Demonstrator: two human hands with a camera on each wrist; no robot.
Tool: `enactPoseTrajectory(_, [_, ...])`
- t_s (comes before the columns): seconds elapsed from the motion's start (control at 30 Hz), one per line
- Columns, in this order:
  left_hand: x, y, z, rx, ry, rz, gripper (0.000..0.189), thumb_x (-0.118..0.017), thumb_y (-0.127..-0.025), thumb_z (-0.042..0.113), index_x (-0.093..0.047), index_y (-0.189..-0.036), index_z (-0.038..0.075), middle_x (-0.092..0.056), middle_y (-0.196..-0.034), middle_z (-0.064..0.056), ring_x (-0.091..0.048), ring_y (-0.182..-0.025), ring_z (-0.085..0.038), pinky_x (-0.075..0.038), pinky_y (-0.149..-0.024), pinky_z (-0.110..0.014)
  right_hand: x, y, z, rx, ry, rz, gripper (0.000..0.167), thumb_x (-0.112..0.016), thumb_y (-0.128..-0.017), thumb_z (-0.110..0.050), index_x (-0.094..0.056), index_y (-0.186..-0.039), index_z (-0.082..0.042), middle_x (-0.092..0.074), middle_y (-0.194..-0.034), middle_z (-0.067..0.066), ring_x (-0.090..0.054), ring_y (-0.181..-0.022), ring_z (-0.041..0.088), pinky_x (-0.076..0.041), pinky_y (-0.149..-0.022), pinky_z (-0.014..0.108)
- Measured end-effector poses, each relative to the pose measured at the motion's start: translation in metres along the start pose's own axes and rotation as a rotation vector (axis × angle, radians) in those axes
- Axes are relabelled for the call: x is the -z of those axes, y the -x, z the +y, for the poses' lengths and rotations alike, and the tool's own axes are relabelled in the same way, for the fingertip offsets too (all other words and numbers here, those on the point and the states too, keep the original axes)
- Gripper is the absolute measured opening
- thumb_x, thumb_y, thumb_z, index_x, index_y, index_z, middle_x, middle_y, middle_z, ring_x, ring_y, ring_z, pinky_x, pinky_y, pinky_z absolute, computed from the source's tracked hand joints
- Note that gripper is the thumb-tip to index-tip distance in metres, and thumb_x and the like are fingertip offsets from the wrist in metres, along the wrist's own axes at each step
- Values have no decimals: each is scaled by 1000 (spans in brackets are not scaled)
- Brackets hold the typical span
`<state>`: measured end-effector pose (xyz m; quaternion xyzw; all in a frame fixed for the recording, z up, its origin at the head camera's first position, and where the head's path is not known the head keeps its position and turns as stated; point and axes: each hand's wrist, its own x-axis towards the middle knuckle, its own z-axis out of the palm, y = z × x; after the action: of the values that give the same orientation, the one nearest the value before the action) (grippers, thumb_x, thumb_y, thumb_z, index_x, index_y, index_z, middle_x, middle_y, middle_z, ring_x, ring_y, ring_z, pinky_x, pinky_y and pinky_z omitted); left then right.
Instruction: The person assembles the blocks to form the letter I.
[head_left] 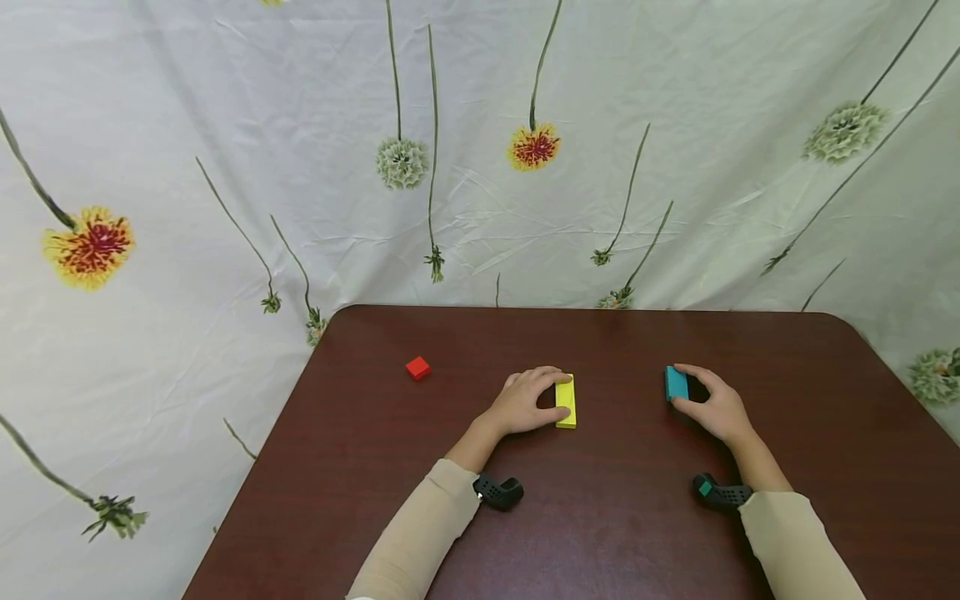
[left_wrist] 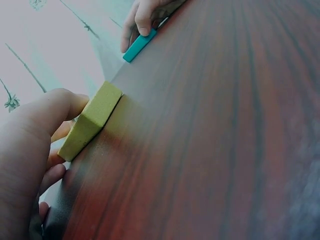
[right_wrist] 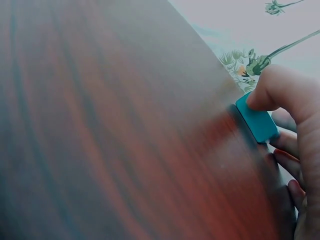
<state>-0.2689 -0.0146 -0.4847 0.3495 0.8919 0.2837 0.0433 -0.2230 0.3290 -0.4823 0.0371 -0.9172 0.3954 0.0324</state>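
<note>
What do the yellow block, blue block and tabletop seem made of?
Yellow block: probably painted wood, matte; evenly coloured faces, no bright glare.
Blue block: perhaps painted wood or plastic, smooth; uniform colour, crisp edges.
Tabletop: wood or wood-look laminate, slight sheen; dark streaked grain, soft pale reflections.

A shiny brown table (head_left: 600, 525) with a yellow block (head_left: 566, 399), a red block (head_left: 417, 367) and a blue block (head_left: 677, 382) on it
The table is dark red-brown with darker stripes, and its round corners are farther back than the yellow block. The yellow block is long and thin. The red block looks the smallest; it sits well to the left of the yellow block, a bit farther back. The blue block seems to sit well to the right of the yellow block and looks shorter than it
</note>
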Motion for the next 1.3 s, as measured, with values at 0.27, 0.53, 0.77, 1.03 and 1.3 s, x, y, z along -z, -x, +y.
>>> enactPoseTrajectory(0.27, [1, 1, 1, -1, 7, -6, 56, -61, -94, 40, -47, -145, 21, -42, -148, -4, -38, -136, -25, -21, -110, -54, -1, 0, 1, -23, 3, 19, 64, -68, -91, -30, -45, -144, -3, -32, -149, 29, -27, -134, 52, -25, -100, 69])
enactPoseTrajectory(0.53, [-1, -1, -2, 0, -3, -1, 56, -61, -94, 40, -47, -146, 21, -42, -148, -3, -39, -136, -24, -22, -110, -53, -1, -1, 1, -26, 10, 22, 64, -69, -91, -31, -45, -143, -2, -33, -149, 29, -28, -133, 52, -26, -100, 68])
enactPoseTrajectory(0.77, [-1, 0, -2, -2, -2, 3, 56, -61, -94, 41, -48, -145, 21, -43, -147, -3, -39, -135, -24, -23, -110, -53, -2, 1, 1, 1, 12, 43, 63, -69, -90, -28, -46, -142, -1, -36, -147, 29, -29, -133, 52, -26, -100, 68])
enactPoseTrajectory(1.03, [-1, 0, -2, -5, -3, 4, 56, -62, -93, 41, -49, -144, 21, -44, -147, -4, -40, -134, -24, -24, -109, -53, -2, 3, 0, 1, -3, 69, 61, -70, -89, -25, -48, -140, 0, -36, -146, 31, -29, -132, 53, -26, -99, 69])
enactPoseTrajectory(1.3, [-1, 0, -2, -7, -1, 9, 56, -62, -94, 41, -49, -144, 20, -44, -147, -4, -41, -134, -25, -24, -109, -53, 1, 2, -4, -21, -22, 39, 63, -70, -90, -28, -47, -142, -1, -33, -148, 30, -27, -134, 53, -26, -100, 70])
